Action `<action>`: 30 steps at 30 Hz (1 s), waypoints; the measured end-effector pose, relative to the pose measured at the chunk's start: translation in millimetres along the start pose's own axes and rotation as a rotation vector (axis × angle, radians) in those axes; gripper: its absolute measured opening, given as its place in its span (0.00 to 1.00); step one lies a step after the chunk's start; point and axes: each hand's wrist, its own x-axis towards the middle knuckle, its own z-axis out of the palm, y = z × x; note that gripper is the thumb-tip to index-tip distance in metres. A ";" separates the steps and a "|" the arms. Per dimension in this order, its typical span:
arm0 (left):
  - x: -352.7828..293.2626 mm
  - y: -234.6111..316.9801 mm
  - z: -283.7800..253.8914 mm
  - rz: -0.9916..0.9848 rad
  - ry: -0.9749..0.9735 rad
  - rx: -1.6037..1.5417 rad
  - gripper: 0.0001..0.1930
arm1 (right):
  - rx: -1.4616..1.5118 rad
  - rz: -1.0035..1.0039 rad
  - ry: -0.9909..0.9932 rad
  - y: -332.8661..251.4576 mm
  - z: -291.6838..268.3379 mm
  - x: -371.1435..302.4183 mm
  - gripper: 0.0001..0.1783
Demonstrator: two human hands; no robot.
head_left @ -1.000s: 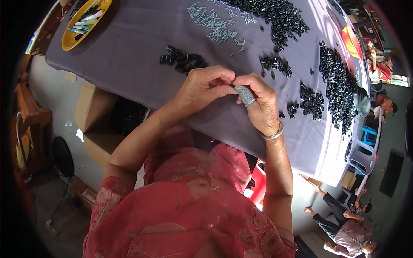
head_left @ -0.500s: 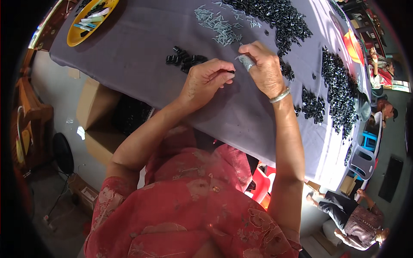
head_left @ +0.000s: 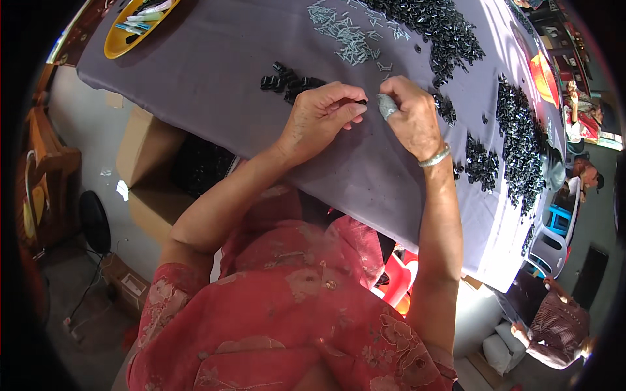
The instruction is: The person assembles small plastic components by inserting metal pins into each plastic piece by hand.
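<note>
My left hand (head_left: 316, 124) is closed in a pinch on a small black plastic piece (head_left: 362, 101), most of it hidden by the fingers. A short gap to the right, my right hand (head_left: 415, 120) is also closed, thumb against forefinger. Its thumb is wrapped in grey tape (head_left: 387, 105). What that pinch holds, if anything, I cannot make out. Just beyond the hands lie small grey pins (head_left: 345, 39) in a loose heap. A small group of black plastic pieces (head_left: 283, 79) rests next to my left hand.
Large piles of small black pieces (head_left: 433, 32) spread over the grey tablecloth (head_left: 202, 78), with more piles (head_left: 518, 140) at the right. A yellow tray (head_left: 120, 44) with pens sits far left. Below the table edge stands a cardboard box (head_left: 140, 153). Other people (head_left: 557, 322) are at the right.
My right hand has drawn back slightly from the grey pins; the pin visible at its fingertips before no longer shows. My left hand keeps its pinch. The view has shifted slightly.
</note>
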 end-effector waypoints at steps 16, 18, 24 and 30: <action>1.9 -1.9 2.8 0.056 0.000 0.119 0.07 | 0.558 0.126 0.104 -15.2 9.7 -26.5 0.09; 1.1 -2.0 1.8 0.070 0.000 0.146 0.07 | 0.598 0.177 0.124 -18.7 12.4 -27.7 0.11; 2.4 -2.2 5.7 0.071 -0.003 0.155 0.07 | 0.577 0.239 0.113 -14.6 11.3 -30.8 0.17; 0.1 -4.1 5.7 0.152 0.020 0.307 0.08 | 0.346 0.189 0.128 -28.2 5.6 -27.8 0.18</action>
